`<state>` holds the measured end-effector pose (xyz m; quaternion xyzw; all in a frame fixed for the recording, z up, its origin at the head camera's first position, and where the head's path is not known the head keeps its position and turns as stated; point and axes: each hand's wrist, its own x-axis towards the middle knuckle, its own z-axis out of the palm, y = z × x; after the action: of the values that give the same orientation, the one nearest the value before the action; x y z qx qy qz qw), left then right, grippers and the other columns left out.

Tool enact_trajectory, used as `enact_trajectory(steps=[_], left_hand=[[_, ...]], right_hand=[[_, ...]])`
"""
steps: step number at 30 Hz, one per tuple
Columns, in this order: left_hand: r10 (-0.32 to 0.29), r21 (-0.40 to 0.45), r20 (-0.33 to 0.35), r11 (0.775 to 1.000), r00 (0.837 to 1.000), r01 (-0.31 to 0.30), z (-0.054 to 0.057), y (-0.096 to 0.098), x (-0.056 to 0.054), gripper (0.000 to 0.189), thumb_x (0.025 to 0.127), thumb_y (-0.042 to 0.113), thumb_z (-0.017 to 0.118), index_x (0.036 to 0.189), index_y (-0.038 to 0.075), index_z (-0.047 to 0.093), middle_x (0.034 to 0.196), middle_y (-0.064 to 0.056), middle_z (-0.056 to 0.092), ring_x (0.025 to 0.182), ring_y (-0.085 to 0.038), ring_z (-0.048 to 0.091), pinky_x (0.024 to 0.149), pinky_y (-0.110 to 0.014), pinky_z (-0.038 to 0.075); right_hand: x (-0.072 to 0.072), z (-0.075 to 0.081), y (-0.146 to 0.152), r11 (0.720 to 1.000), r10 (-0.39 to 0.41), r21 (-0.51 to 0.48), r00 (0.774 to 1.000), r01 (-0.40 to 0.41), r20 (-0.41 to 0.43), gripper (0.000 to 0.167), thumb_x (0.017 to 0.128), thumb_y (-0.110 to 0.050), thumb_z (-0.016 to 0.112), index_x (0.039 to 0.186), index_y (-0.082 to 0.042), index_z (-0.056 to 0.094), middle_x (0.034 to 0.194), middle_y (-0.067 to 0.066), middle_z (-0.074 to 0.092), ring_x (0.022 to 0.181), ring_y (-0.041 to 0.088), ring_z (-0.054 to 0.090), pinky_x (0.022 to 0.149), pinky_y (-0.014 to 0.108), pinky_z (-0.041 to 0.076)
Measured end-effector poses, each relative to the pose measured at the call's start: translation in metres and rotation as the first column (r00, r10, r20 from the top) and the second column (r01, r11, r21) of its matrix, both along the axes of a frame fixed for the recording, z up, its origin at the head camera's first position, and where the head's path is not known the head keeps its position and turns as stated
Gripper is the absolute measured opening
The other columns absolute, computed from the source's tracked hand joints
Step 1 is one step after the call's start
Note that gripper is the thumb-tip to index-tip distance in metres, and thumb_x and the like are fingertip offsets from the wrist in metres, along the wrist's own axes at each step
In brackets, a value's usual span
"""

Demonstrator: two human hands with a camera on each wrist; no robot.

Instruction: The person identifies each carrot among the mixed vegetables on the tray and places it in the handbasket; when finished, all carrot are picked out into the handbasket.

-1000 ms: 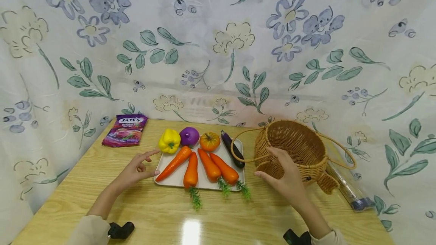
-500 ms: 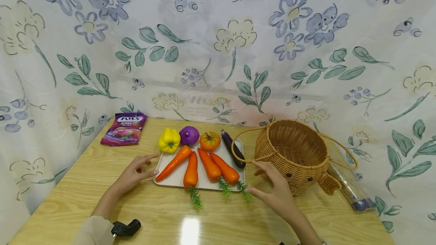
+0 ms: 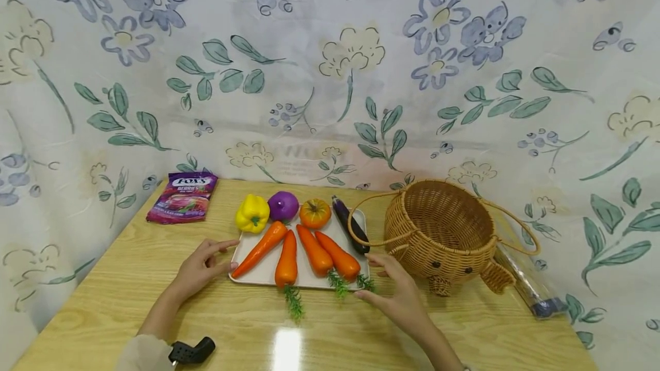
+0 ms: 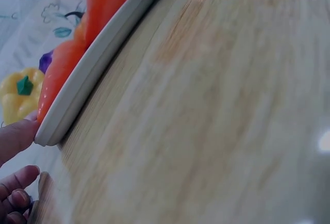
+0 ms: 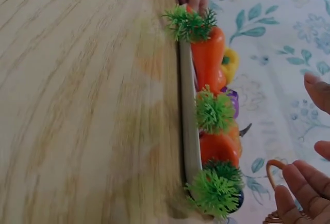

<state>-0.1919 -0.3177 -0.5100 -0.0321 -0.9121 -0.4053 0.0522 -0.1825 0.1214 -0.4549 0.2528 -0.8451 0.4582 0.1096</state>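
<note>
White rectangular tray [image 3: 260,271] sits on wood-grain surface [image 3: 232,325], rim [image 3: 309,287] likely stopping orange tapered carrots [image 3: 286,265] rolling, left grip [image 3: 198,271] spread, touching one end, right grip [image 3: 398,298] spread just beside the other.

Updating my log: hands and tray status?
Left hand at left edge of tray; right hand beside right edge. Tray loaded, on table. Basket handle overlaps its right side in head view.

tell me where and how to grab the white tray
The tray is probably best taken by its raised rim at both short ends, coming from left and right: it lies flat, long from side to side, and carrot greens overhang the near edge. On the right, aim between the basket handle and the corner greens.
</note>
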Motion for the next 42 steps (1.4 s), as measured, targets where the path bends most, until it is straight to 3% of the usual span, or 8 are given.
enact_trajectory(steps=[7,16,21,27,33,42], left_hand=[[0.004,-0.008,0.003,1.000,1.000,-0.004,-0.002,-0.005,0.005,0.049,0.089,0.033,0.074,0.134,0.016,0.062,0.101,-0.004,0.047,0.074,-0.012,0.037,0.062,-0.027,0.029],[0.021,0.012,0.002,1.000,1.000,-0.021,-0.005,-0.008,0.007,0.050,0.088,0.033,0.075,0.133,0.016,0.063,0.101,-0.004,0.048,0.075,-0.013,0.037,0.063,-0.028,0.030],[0.010,0.031,0.004,0.999,1.000,-0.010,-0.005,-0.010,0.008,0.048,0.089,0.032,0.074,0.133,0.017,0.064,0.096,-0.004,0.045,0.074,-0.014,0.038,0.062,-0.029,0.029],[-0.007,0.020,-0.006,1.000,1.000,0.007,-0.007,-0.008,0.004,0.047,0.088,0.033,0.074,0.132,0.019,0.065,0.096,-0.003,0.047,0.072,-0.013,0.039,0.062,-0.028,0.030],[-0.015,0.019,0.005,1.000,1.000,0.015,-0.008,-0.005,0.000,0.049,0.087,0.035,0.075,0.133,0.021,0.064,0.095,-0.003,0.046,0.073,-0.013,0.039,0.062,-0.028,0.029],[-0.014,0.037,0.007,0.999,1.000,0.013,-0.004,-0.003,0.001,0.048,0.087,0.033,0.075,0.132,0.019,0.064,0.091,-0.002,0.044,0.071,-0.011,0.037,0.060,-0.027,0.028]], right_hand=[[-0.002,-0.006,-0.019,0.998,-0.054,-0.038,0.995,0.058,0.082,0.062,0.073,-0.017,0.088,0.130,-0.016,0.063,0.127,0.003,0.063,0.111,0.026,0.062,0.092,0.044,0.051],[-0.008,-0.017,-0.043,0.996,-0.086,-0.013,0.996,0.085,-0.035,0.048,0.078,-0.007,0.083,0.122,-0.001,0.064,0.117,0.015,0.065,0.103,0.032,0.063,0.086,0.043,0.054],[-0.016,-0.022,-0.052,0.993,-0.116,0.006,0.993,0.116,-0.002,0.043,0.081,-0.007,0.081,0.119,0.004,0.065,0.115,0.017,0.065,0.102,0.031,0.064,0.085,0.045,0.054],[-0.024,-0.029,-0.057,0.983,-0.183,0.031,0.981,0.182,0.063,0.041,0.084,-0.008,0.078,0.121,0.003,0.064,0.115,0.017,0.064,0.105,0.031,0.063,0.088,0.045,0.053],[-0.027,-0.035,-0.061,0.964,-0.261,0.082,0.963,0.255,0.074,0.043,0.081,-0.009,0.081,0.119,0.003,0.066,0.112,0.016,0.065,0.103,0.032,0.062,0.088,0.048,0.049],[-0.029,-0.040,-0.064,0.955,-0.280,0.133,0.952,0.264,0.121,0.046,0.078,-0.015,0.085,0.118,0.000,0.067,0.115,0.018,0.065,0.103,0.033,0.062,0.086,0.047,0.048]])
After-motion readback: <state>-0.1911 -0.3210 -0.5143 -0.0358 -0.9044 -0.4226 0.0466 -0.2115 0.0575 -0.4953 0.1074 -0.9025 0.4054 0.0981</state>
